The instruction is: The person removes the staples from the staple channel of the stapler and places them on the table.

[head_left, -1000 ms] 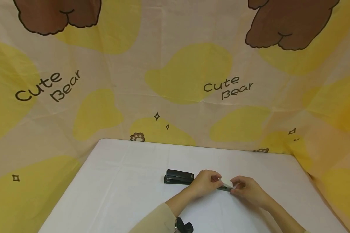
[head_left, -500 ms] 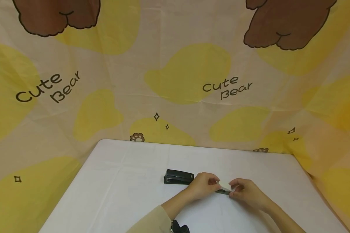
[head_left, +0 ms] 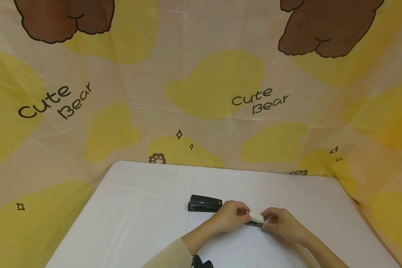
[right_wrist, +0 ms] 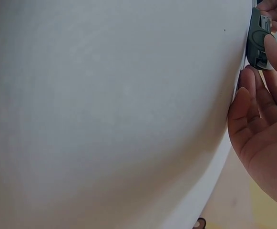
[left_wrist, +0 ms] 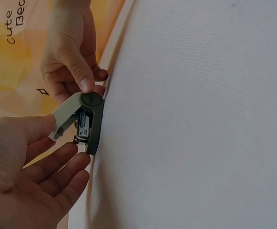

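A small stapler (head_left: 256, 217) with a white top and a dark green base is held between both hands over the white table. In the left wrist view, the white top (left_wrist: 66, 114) stands raised from the green base (left_wrist: 96, 129), and the metal staple track shows between them. My left hand (head_left: 231, 217) pinches the free end of the white top with thumb and forefinger; its other fingers reach under, near the track's front. At the hinge end, my right hand (head_left: 284, 223) grips the stapler, its thumb on the round pivot (right_wrist: 260, 40).
A larger black stapler (head_left: 204, 203) lies on the white table (head_left: 147, 223) just left of my left hand. A printed cloth (head_left: 201, 93) with bears hangs behind the table and along its sides.
Both hands have brought the small stapler slightly left and nearer to me. Its white top is more visible now. The black stapler has stayed put.
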A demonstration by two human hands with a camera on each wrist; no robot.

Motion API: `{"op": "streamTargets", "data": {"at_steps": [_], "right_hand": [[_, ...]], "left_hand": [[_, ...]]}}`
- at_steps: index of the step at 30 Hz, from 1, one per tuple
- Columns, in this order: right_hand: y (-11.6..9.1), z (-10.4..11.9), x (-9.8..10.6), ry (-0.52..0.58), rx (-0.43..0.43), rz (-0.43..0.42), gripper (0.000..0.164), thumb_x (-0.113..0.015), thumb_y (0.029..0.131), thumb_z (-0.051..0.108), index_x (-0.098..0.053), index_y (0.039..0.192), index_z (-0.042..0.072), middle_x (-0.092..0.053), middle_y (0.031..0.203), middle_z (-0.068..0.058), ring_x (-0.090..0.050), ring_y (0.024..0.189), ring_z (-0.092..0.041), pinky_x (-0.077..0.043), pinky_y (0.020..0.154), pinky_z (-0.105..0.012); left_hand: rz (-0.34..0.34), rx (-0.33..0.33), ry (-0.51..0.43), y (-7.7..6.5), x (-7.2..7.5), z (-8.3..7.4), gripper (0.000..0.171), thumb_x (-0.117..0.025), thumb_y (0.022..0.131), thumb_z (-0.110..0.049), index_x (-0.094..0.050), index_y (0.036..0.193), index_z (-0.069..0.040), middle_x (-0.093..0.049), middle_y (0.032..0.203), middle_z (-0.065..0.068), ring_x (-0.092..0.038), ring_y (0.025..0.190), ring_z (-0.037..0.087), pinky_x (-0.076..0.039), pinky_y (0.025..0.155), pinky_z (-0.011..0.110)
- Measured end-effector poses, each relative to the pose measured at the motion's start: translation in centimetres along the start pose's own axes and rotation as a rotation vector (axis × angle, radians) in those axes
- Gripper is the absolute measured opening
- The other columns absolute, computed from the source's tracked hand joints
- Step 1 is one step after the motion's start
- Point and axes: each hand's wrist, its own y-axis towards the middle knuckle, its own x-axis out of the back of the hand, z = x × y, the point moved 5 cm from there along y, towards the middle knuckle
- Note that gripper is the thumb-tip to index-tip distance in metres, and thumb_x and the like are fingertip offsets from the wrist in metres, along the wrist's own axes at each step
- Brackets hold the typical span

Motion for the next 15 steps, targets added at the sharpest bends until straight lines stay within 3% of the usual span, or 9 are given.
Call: {"op": "streamTargets", "data": {"at_steps": [15], "right_hand": [[-0.18,0.86,-0.84,0.022,0.015,0.025,0.032,-0.083,0.089,0.011,-0.069,0.115,0.0,-0.066,0.089,-0.004,-0.059,0.078,-0.013,-0.048,0.069,-0.025]], "left_hand": [[0.02,0.006,-0.002,-0.97,0.52,-0.02,0.019,-0.078,0.093,-0.01,-0.076,0.109,0.001,-0.068,0.082,-0.01,-0.058,0.075,-0.003,-0.049,0.07,0.018]]}}
